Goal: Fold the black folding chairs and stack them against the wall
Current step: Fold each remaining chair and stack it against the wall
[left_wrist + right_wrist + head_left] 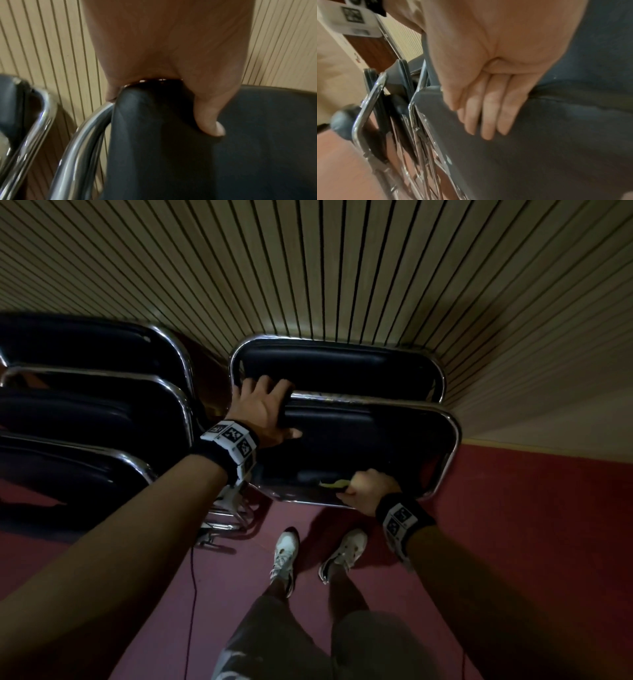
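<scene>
- Slatted beige wall panelling (pixel 342 268) rises behind a red floor (pixel 531 525); one folded chair (pixel 335 364) already leans on it, and three more black chairs (pixel 85 412) stand in a row to the left
- Near black folding chair (pixel 370 446), chrome-framed, sits just in front of the leaning one; bring it flat and parallel so the frames nest
- Left hand (pixel 263 412) grips its top corner, thumb on the pad: steer from here
- Right hand (pixel 370 491) curls round the lower seat edge; keep fingers clear of the closing frame
</scene>
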